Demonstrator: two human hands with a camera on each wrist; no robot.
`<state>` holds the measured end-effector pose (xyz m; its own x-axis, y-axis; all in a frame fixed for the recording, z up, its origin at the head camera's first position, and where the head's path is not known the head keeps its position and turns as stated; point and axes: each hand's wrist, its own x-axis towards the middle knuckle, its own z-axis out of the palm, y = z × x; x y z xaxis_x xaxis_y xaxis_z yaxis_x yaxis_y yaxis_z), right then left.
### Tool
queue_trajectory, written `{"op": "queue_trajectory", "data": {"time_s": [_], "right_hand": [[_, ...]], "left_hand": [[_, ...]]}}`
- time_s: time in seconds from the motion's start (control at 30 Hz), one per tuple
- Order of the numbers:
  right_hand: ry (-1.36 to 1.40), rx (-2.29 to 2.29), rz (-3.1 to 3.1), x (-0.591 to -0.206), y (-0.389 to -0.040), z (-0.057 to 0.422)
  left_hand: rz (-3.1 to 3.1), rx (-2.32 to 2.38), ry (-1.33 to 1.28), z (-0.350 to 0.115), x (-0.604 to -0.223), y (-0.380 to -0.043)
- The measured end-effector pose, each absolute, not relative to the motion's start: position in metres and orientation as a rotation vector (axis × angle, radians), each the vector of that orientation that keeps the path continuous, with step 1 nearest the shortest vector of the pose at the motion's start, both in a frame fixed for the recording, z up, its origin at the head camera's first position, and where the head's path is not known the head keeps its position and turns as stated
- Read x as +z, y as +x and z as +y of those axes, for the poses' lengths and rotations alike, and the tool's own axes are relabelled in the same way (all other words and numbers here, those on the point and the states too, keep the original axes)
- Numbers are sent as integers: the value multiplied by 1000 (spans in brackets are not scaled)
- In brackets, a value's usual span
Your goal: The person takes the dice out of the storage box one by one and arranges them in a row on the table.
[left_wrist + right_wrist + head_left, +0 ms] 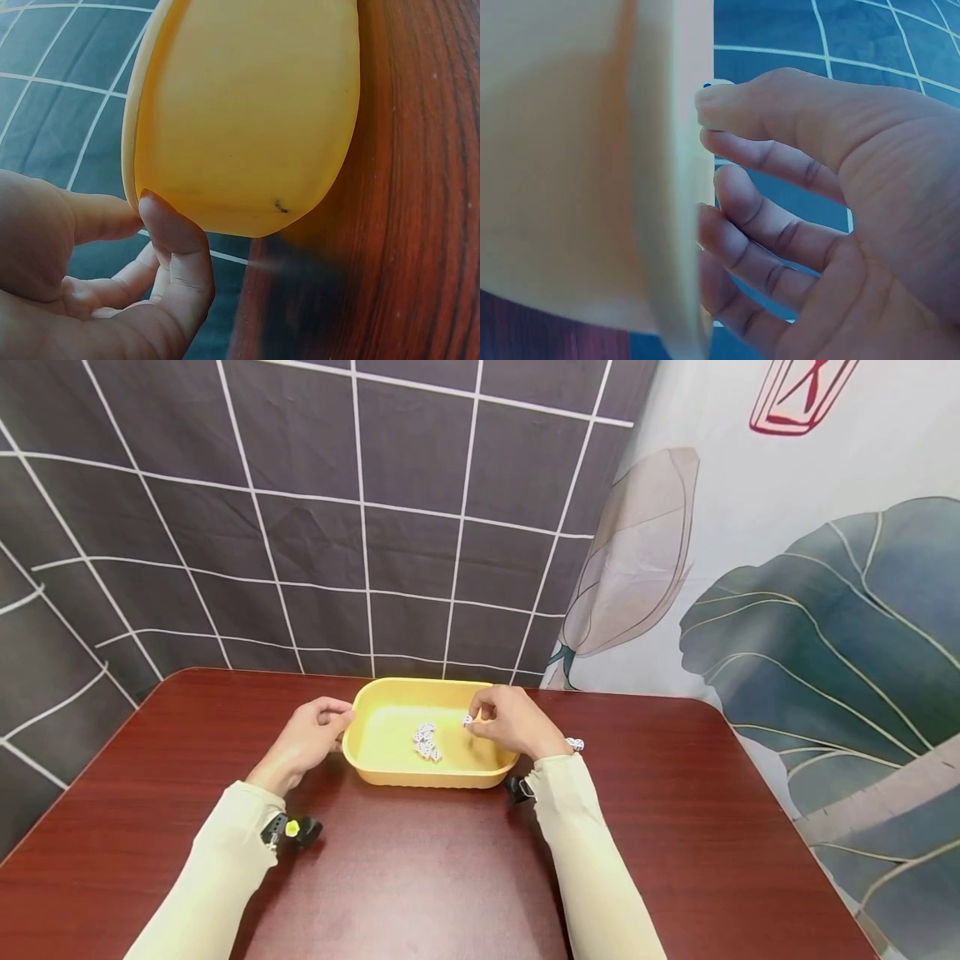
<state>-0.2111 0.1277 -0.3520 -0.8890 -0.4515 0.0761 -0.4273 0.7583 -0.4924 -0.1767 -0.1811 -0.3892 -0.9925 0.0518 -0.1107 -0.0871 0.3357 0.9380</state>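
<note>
A yellow plastic tray [427, 780] stands on the table, with several white dotted dice [425, 743] gathered in its middle. At its left end my left hand [309, 737] pinches the rim between thumb and finger; the left wrist view shows this grip on the tray wall [247, 112] up close. Over the tray's right side, my right hand [516, 723] holds one white die [468, 720] between thumb and fingertips. In the right wrist view the tray's wall [555, 187] fills the left part, and only a sliver of the die [720, 82] shows past the thumb.
A few more dice [575, 744] lie on the table just right of my right wrist, partly hidden by it. The reddish-brown table [405, 877] ends at a dark gridded cloth [405, 560] behind. A leaf-patterned cloth [825, 627] hangs at the right.
</note>
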Motion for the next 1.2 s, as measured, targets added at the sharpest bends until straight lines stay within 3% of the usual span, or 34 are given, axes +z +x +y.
{"op": "queue_trajectory", "data": {"time_s": [1.2], "right_hand": [[-694, -938, 2891, -334, -209, 172]], "left_hand": [[2468, 1734, -14, -181, -388, -176]]}}
